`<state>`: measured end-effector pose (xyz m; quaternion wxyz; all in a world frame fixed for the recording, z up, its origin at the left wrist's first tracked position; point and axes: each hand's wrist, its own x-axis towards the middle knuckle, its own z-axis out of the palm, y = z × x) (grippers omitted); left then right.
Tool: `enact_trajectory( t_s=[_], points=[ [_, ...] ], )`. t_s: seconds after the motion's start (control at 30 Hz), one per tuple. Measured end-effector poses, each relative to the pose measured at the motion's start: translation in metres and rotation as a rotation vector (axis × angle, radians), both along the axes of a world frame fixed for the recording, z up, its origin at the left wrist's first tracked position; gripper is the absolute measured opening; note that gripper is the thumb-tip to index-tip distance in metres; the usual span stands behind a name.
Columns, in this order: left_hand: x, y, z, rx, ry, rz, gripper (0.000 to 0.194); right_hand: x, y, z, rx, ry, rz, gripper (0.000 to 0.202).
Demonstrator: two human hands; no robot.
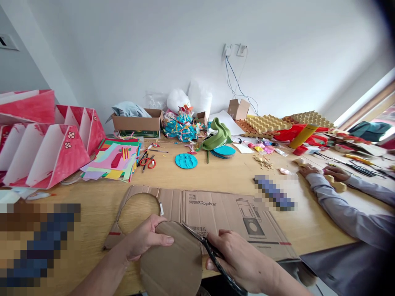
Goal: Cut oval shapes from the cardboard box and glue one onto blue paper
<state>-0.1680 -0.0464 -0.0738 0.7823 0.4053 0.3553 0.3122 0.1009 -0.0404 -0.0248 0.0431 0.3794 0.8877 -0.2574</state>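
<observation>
The wooden surface (222, 174) is crowded. At the far left stand folded red-and-white paper structures (43, 144), with a stack of coloured paper sheets (115, 161) beside them and one pair of red-handled scissors (148, 161) just to its right. Behind these sits an open cardboard box (138, 122); further right lie one teal disc (186, 160), a green cloth (217, 137) and yellow egg trays (267, 123). At the right edge another person's sleeve (342, 209) reaches across the surface, their hand (308, 169) near small wooden blocks.

A flattened printed carton (222, 216) lies directly before the person, one round hole (139, 211) already cut in its left end. Over its near edge is one cardboard disc (171, 259), held clear of the surface. The left hand (145, 240) grips the disc's left rim, thumb on top and fingers curled beneath. The right hand (243, 261) is closed through the handles of one pair of black scissors (205, 248), whose blades are parted at the disc's upper right edge.
</observation>
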Motion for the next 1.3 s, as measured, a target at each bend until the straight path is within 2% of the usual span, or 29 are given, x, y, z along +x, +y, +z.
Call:
enact_trajectory(
  t_s=[0.3, 0.57, 0.8, 0.9, 1.0, 1.13, 1.3],
  points=[
    [-0.005, 0.003, -0.014, -0.073, 0.008, -0.005, 0.034, -0.001, 0.000, -0.005, -0.017, -0.029, 0.032, 0.050],
    [-0.009, 0.002, -0.019, -0.106, 0.030, -0.020, 0.039, -0.003, 0.000, -0.006, -0.055, 0.026, 0.044, 0.041],
    [-0.011, 0.003, -0.011, -0.060, 0.059, -0.126, 0.037, -0.007, -0.005, -0.006, 0.014, -0.044, 0.058, 0.046],
    [-0.013, -0.002, -0.013, -0.069, 0.079, -0.154, 0.036, -0.008, -0.015, -0.010, 0.033, -0.077, 0.085, 0.046],
    [-0.019, -0.013, -0.021, -0.030, 0.132, -0.234, 0.029, -0.007, -0.034, -0.020, 0.056, -0.103, 0.124, 0.044],
    [-0.027, -0.030, -0.028, 0.015, 0.163, -0.326, 0.030, -0.008, -0.058, -0.034, 0.122, -0.027, 0.162, 0.048],
    [-0.032, -0.041, -0.019, 0.030, 0.163, -0.295, 0.029, -0.013, -0.066, -0.030, 0.119, -0.014, 0.177, 0.047]
  ],
)
